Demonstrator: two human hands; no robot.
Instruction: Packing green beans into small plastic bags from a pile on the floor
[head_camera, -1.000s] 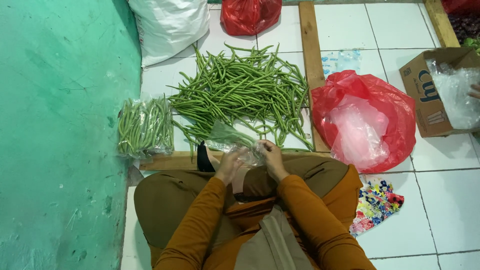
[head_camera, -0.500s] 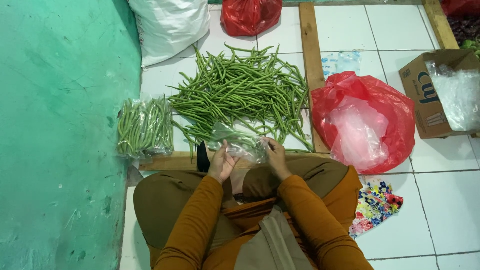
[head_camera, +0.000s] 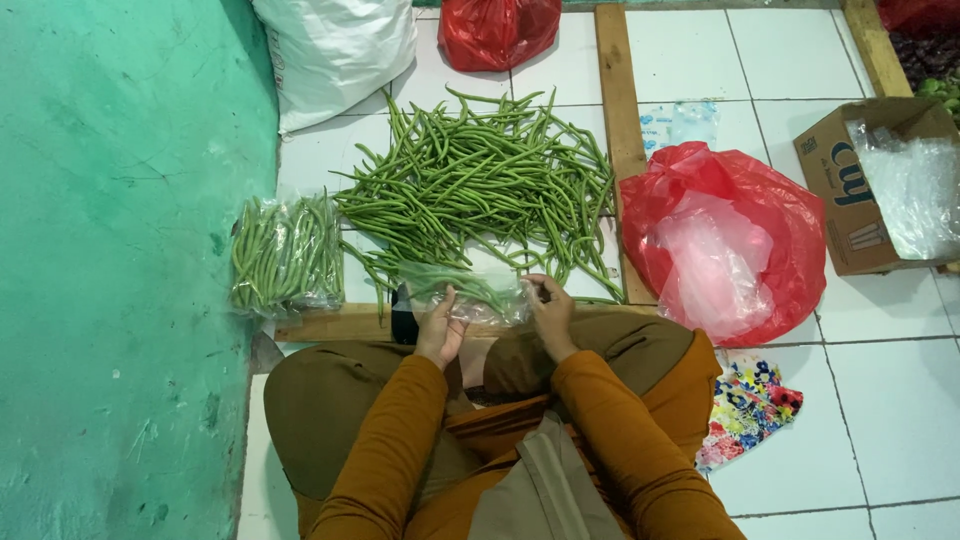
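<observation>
Nearest the camera, the person sits cross-legged in brown trousers and orange sleeves on the white tiled floor (head_camera: 900, 400). Both hands meet just over the knees on a small clear plastic bag (head_camera: 470, 292) with a few green beans inside. The left hand (head_camera: 440, 325) has its fingers (head_camera: 447, 300) curled closed on the bag's left end; the right hand (head_camera: 550, 312) pinches the right end, fingers bent shut on the plastic. The bag is held lying crosswise over a wooden plank (head_camera: 335, 322) that runs along the floor in front of the knees. A small dark object (head_camera: 403, 318) sits just left of the left hand; what it is cannot be told.

To the person's right a flowered cloth (head_camera: 748, 410) lies on the tiles. Beyond it is a red plastic bag (head_camera: 740, 215) holding clear bags. To the left, against the green wall (head_camera: 110, 250), lie packed bags of beans (head_camera: 285, 250). Past the plank spreads a large heap of loose long beans (head_camera: 480, 180). Farther right stands a cardboard box (head_camera: 850, 190) with clear plastic in it. At the far edge rest a white sack (head_camera: 335, 50) and a second red bag (head_camera: 495, 30).
</observation>
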